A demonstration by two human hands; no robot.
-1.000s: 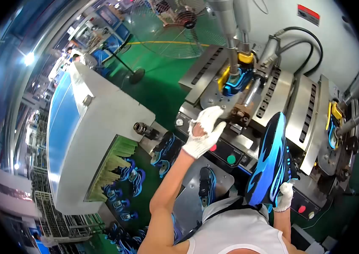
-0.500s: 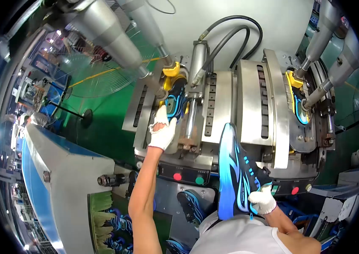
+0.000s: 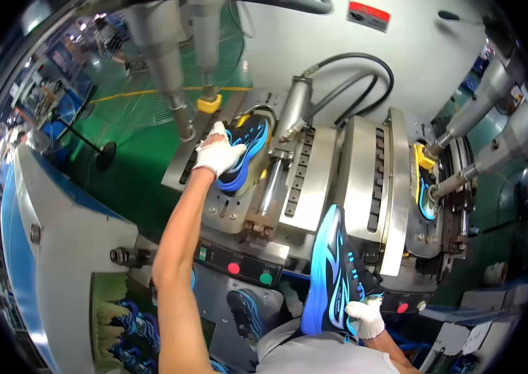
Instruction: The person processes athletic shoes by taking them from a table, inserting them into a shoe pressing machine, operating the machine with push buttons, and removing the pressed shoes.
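My left hand (image 3: 219,153), in a white work glove, grips a black and blue running shoe (image 3: 250,148) at the left station of the machine. That shoe leans over so its blue sole edge shows. My gloved right hand (image 3: 367,316) holds a second running shoe (image 3: 332,280) by its collar, close to my body, with the toe pointing away from me. A yellow pad (image 3: 209,104) on the left press arm stands clear of the left shoe. At the right station another shoe (image 3: 427,198) sits beneath a yellow pad (image 3: 425,157) and a metal ram.
Steel covers (image 3: 359,177) and a cylinder (image 3: 294,106) with black hoses lie between the stations. Red and green buttons line the front panel (image 3: 249,269). Another shoe (image 3: 248,315) rests below the panel, and several more fill a bin (image 3: 107,330) at lower left.
The left press arm and its yellow pad have come away from the left shoe. My left hand has taken hold of that shoe and tilted it. My right hand still holds its shoe.
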